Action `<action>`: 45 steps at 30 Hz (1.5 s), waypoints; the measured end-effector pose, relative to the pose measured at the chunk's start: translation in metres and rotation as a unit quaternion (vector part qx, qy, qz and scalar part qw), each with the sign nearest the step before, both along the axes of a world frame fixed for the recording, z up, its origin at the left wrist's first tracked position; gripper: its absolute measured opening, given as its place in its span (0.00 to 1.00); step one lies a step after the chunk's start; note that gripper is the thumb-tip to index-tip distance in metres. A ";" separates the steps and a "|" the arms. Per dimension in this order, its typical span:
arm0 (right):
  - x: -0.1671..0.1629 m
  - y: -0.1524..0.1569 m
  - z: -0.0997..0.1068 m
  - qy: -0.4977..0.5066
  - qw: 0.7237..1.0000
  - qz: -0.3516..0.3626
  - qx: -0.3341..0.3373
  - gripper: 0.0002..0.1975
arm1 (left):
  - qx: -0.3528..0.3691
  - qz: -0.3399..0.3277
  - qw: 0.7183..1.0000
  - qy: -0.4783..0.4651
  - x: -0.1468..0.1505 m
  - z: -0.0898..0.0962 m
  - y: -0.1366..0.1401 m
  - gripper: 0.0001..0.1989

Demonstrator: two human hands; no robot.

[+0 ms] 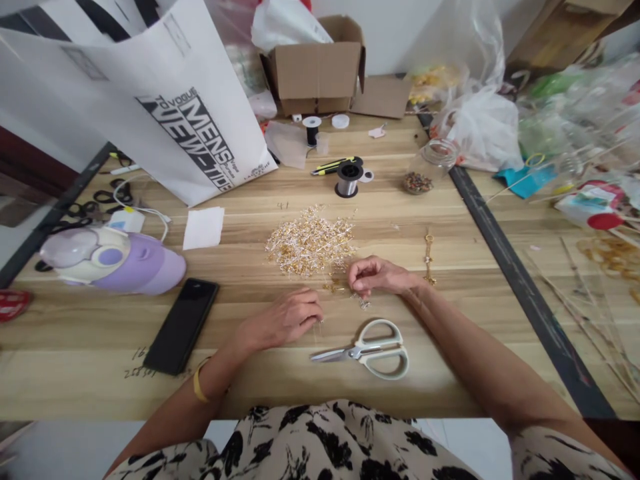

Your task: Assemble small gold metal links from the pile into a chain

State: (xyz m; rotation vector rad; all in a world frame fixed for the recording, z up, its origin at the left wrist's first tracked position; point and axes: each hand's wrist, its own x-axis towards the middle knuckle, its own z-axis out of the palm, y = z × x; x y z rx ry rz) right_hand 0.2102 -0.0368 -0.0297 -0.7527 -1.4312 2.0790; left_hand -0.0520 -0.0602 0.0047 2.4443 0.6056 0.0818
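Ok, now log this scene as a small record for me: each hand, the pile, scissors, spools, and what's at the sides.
Left hand: fingertips at a tiny silvery piece; firmness of grip unclear
Right hand: fingers curled together beside the pile; anything held is too small to tell
Pile: gold and silvery bits, beyond the hands
Scissors: cream handles, blades pointing left
Spools: silvery wire spool, black spool
Left side: black phone, purple-and-cream bottle
Right side: gold chain
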 end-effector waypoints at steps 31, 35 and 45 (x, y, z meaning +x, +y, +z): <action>-0.003 -0.002 -0.006 0.017 0.999 -0.036 0.011 0.11 | -0.133 0.237 0.954 -0.128 0.026 0.001 0.016 0.04; -0.004 -0.003 -0.005 0.019 0.999 -0.039 0.010 0.11 | -0.228 0.269 0.921 -0.163 0.036 0.002 0.019 0.06; -0.009 -0.006 0.005 -0.004 0.998 -0.032 0.052 0.13 | -0.359 0.286 0.847 -0.268 0.057 -0.003 0.015 0.17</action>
